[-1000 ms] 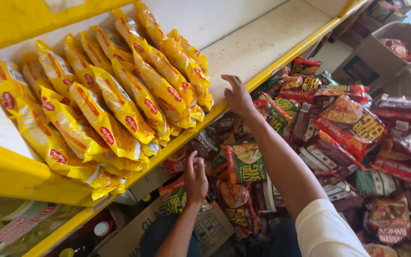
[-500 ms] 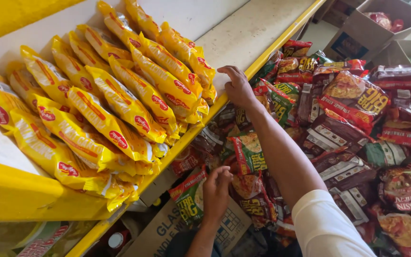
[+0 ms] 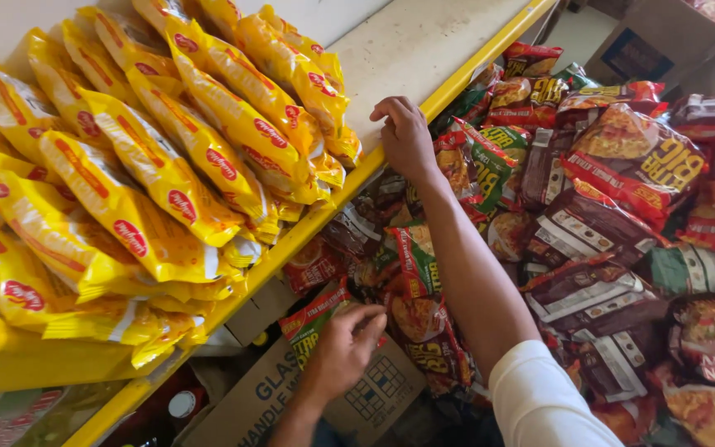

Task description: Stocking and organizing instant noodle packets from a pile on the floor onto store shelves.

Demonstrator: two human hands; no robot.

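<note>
Below shelf edge — two hands: left hand [image 3: 345,348] on one green packet [image 3: 312,319], right hand [image 3: 407,136]

White short sleeve [image 3: 539,397] — bare forearms

Head-worn view, steeply downward, close

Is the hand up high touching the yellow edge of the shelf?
Touching. Head view shows the right hand resting on the shelf's yellow edge, fingers curled over it.
</note>
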